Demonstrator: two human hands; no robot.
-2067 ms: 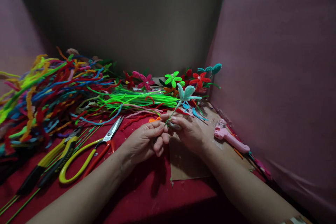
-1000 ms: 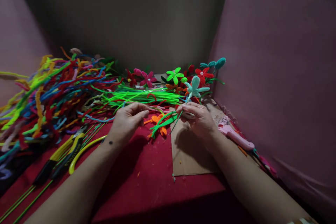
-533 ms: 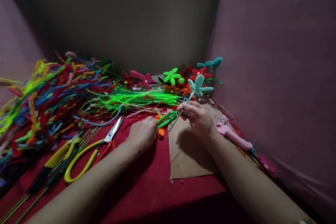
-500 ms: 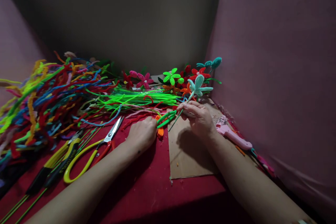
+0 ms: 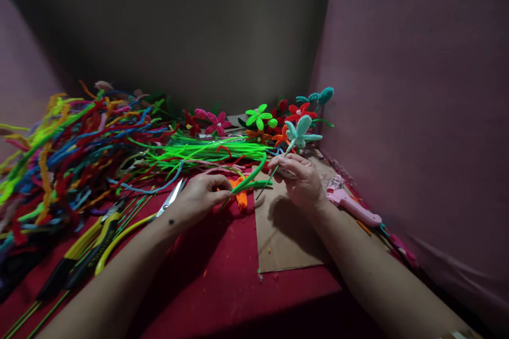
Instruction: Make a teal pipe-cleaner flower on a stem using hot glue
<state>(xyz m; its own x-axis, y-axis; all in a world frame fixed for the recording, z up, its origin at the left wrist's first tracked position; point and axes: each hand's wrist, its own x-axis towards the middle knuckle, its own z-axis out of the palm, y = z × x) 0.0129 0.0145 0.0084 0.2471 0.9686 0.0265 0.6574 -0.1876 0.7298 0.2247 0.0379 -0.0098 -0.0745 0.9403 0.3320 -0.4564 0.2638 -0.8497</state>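
My right hand (image 5: 302, 177) pinches the thin stem of a pale-blue pipe-cleaner flower (image 5: 301, 131), its petals up and the stem's lower end slanting down to the left. To the left, my left hand (image 5: 202, 193) is closed with thumb and fingertips on green pipe cleaners (image 5: 254, 174), whose free ends spread apart toward the stem. An orange pipe-cleaner piece (image 5: 240, 200) lies just behind and below them. Beneath my right hand is a sheet of cardboard (image 5: 278, 251).
Scissors (image 5: 170, 198) lie partly under my left forearm, beside yellow-black pliers (image 5: 91, 243). A tangled heap of coloured pipe cleaners (image 5: 75, 153) fills the left. Behind are a green bundle (image 5: 207, 149) and finished flowers (image 5: 258, 116). A pink glue gun (image 5: 353, 206) rests at right.
My left hand has drawn back left and turned, and the green pipe cleaners went from a closed loop shape to spread ends. My right hand and the flower have hardly moved.
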